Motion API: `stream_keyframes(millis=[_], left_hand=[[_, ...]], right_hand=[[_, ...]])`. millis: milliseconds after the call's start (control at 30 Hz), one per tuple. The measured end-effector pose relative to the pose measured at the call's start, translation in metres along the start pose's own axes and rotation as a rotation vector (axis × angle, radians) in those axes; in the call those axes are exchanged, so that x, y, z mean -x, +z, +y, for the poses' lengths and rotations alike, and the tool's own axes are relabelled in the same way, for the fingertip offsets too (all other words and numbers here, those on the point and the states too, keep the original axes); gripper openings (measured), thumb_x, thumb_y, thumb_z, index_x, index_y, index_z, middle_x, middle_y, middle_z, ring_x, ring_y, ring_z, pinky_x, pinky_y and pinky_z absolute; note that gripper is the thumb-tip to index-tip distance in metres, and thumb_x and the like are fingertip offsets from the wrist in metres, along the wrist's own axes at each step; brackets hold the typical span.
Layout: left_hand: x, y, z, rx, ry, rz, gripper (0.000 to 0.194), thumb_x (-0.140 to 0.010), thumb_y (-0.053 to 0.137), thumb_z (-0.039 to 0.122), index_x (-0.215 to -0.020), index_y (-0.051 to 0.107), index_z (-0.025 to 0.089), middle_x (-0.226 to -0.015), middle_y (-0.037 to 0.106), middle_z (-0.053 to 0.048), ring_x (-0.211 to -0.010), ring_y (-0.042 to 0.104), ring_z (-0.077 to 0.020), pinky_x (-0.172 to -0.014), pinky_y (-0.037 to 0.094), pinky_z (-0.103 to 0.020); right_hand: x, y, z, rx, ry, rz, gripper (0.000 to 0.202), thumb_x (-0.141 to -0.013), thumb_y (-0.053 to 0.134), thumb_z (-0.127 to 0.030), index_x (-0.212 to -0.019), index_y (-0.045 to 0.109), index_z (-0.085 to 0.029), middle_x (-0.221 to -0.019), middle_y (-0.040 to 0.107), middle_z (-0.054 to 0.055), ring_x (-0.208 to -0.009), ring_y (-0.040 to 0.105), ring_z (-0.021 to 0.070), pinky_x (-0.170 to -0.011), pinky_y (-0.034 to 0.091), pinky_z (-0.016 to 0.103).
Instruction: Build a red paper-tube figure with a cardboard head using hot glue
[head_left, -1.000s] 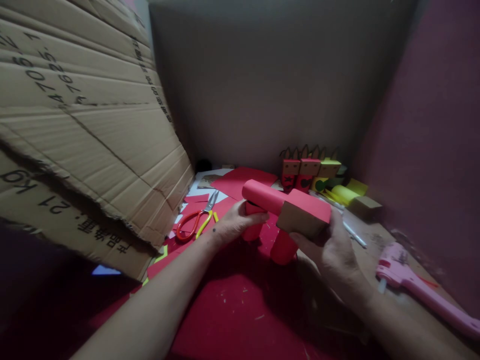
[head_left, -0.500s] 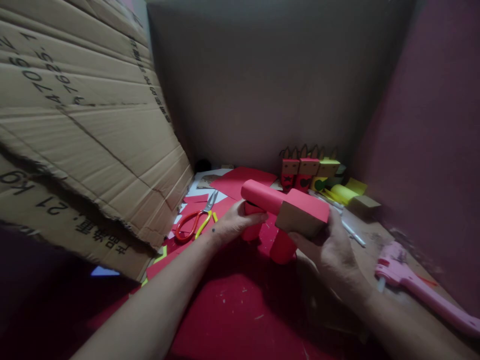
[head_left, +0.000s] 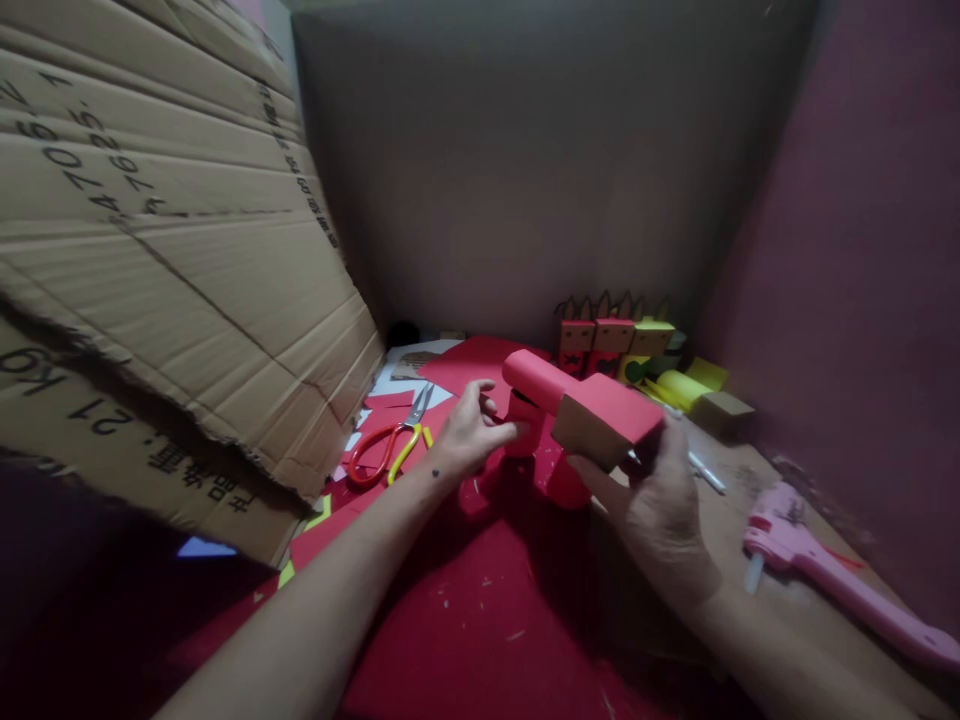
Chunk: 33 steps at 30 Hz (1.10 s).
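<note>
1. The right hand [head_left: 664, 505] closes firmly around the box end of a red paper-and-cardboard model [head_left: 589, 428] over a red tabletop [head_left: 465, 625].
2. The left hand [head_left: 469, 430], half open, grips nothing; its thumb overlaps the model's front roll, contact unclear.
3. Scissors [head_left: 415, 426] lie left, a pink glue gun [head_left: 825, 570] right.

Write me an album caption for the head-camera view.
Between scissors and glue gun, the right hand holds a red model, the left hand open beside it.
</note>
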<state>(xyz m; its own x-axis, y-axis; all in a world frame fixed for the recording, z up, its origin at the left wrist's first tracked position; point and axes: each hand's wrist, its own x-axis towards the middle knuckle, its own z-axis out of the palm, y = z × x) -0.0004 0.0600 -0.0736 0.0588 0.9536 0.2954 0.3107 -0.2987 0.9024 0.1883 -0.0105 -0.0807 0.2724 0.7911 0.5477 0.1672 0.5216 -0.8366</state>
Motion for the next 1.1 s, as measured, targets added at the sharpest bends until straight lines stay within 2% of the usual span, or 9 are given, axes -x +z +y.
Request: stream_keyframes(millis=[67, 167, 267, 367, 600, 733, 833, 933, 1100], left_hand=[[-0.001, -0.001, 0.0, -0.001, 0.009, 0.044, 0.057, -0.069, 0.072, 0.037, -0.115, 0.043, 0.018, -0.077, 0.05, 0.003, -0.067, 0.052, -0.0128, -0.062, 0.041, -0.026], [0.001, 0.0, 0.0, 0.012, -0.017, 0.019, 0.047, -0.075, 0.063, 0.034, -0.114, 0.042, 0.019, -0.067, 0.05, 0.006, -0.054, 0.052, -0.0113, -0.053, 0.039, -0.024], [0.001, 0.004, -0.005, 0.017, -0.065, -0.036, 0.047, -0.071, 0.059, 0.022, -0.116, 0.043, 0.019, -0.065, 0.053, 0.007, -0.048, 0.052, -0.0109, -0.048, 0.039, -0.023], [0.0, 0.006, -0.012, 0.014, -0.084, -0.064, 0.053, -0.066, 0.055, 0.013, -0.117, 0.044, 0.018, -0.07, 0.057, 0.004, -0.053, 0.056, -0.013, -0.05, 0.042, -0.024], [-0.003, 0.006, -0.017, 0.018, -0.095, -0.086, 0.054, -0.066, 0.054, 0.012, -0.119, 0.045, 0.017, -0.068, 0.057, 0.004, -0.052, 0.056, -0.0144, -0.05, 0.044, -0.026], [-0.003, 0.006, -0.018, 0.016, -0.035, -0.106, 0.036, -0.068, 0.059, 0.016, -0.104, 0.057, 0.019, -0.071, 0.061, 0.001, -0.064, 0.059, -0.0163, -0.061, 0.047, -0.028], [-0.002, 0.004, -0.016, 0.001, 0.002, -0.115, 0.036, -0.068, 0.061, 0.016, -0.103, 0.06, 0.02, -0.075, 0.065, -0.001, -0.073, 0.061, -0.0194, -0.069, 0.049, -0.031], [-0.001, 0.003, -0.012, -0.026, 0.022, -0.12, 0.037, -0.068, 0.062, 0.017, -0.105, 0.061, 0.019, -0.077, 0.066, -0.002, -0.075, 0.062, -0.0204, -0.072, 0.05, -0.033], [-0.001, 0.004, -0.012, -0.085, 0.029, -0.126, 0.037, -0.071, 0.059, 0.018, -0.108, 0.061, 0.018, -0.079, 0.067, -0.002, -0.077, 0.062, -0.0199, -0.073, 0.05, -0.033]], right_hand=[[-0.002, 0.004, 0.004, -0.003, 0.04, -0.009, 0.064, -0.06, 0.08, -0.033, -0.11, 0.042, -0.024, -0.107, 0.055, 0.007, -0.092, 0.059, 0.0235, -0.08, 0.052, 0.043], [-0.002, 0.012, 0.009, 0.059, 0.046, -0.027, 0.07, -0.058, 0.082, -0.039, -0.112, 0.041, -0.022, -0.112, 0.055, 0.01, -0.099, 0.057, 0.0269, -0.084, 0.05, 0.046], [0.001, 0.017, 0.01, 0.127, 0.025, -0.07, 0.076, -0.053, 0.084, -0.04, -0.113, 0.04, -0.022, -0.114, 0.055, 0.011, -0.102, 0.056, 0.0296, -0.085, 0.049, 0.048], [0.004, 0.016, 0.009, 0.1, 0.027, -0.145, 0.077, -0.054, 0.084, -0.038, -0.115, 0.04, -0.024, -0.116, 0.056, 0.011, -0.101, 0.058, 0.0296, -0.083, 0.051, 0.047], [0.009, 0.01, 0.002, 0.191, 0.142, -0.327, 0.049, -0.065, 0.07, -0.023, -0.108, 0.047, -0.022, -0.095, 0.063, 0.005, -0.077, 0.064, 0.0237, -0.067, 0.054, 0.039], [0.011, 0.011, -0.005, 0.221, 0.022, -0.406, 0.036, -0.066, 0.065, -0.019, -0.099, 0.054, -0.024, -0.091, 0.064, 0.006, -0.077, 0.064, 0.0256, -0.064, 0.055, 0.04], [0.013, 0.012, -0.002, 0.169, -0.041, -0.445, 0.048, -0.069, 0.065, -0.021, -0.114, 0.049, -0.026, -0.099, 0.064, 0.007, -0.084, 0.064, 0.0267, -0.07, 0.056, 0.042], [0.014, 0.012, 0.005, 0.161, -0.057, -0.479, 0.066, -0.073, 0.063, -0.023, -0.133, 0.036, -0.025, -0.112, 0.06, 0.009, -0.096, 0.061, 0.0271, -0.079, 0.054, 0.044], [0.014, 0.01, 0.015, 0.151, -0.054, -0.516, 0.074, -0.072, 0.062, -0.02, -0.139, 0.03, -0.022, -0.114, 0.06, 0.012, -0.094, 0.062, 0.0266, -0.08, 0.054, 0.044]])
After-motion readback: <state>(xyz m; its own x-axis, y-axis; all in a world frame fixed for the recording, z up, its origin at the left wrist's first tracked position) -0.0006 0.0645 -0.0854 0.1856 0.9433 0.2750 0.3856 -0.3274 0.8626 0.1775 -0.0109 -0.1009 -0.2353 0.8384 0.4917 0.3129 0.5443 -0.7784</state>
